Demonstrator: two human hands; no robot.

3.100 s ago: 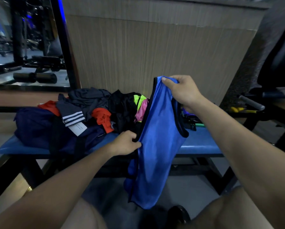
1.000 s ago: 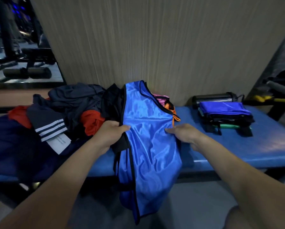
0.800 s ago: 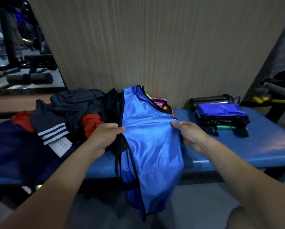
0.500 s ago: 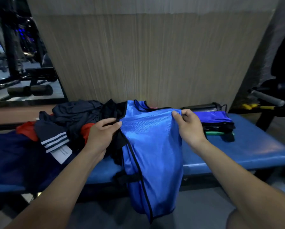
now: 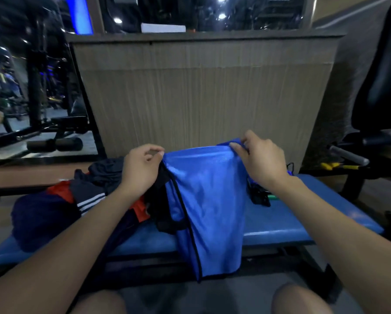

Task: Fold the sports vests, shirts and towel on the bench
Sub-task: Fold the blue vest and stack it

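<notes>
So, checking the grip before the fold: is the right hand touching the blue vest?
Touching. The head view shows the right hand pinching the blue vest at its upper right corner.

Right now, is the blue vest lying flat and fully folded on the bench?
No, both the left hand and the right hand pinch the blue vest up by its top edge, and it hangs over the bench front.
</notes>
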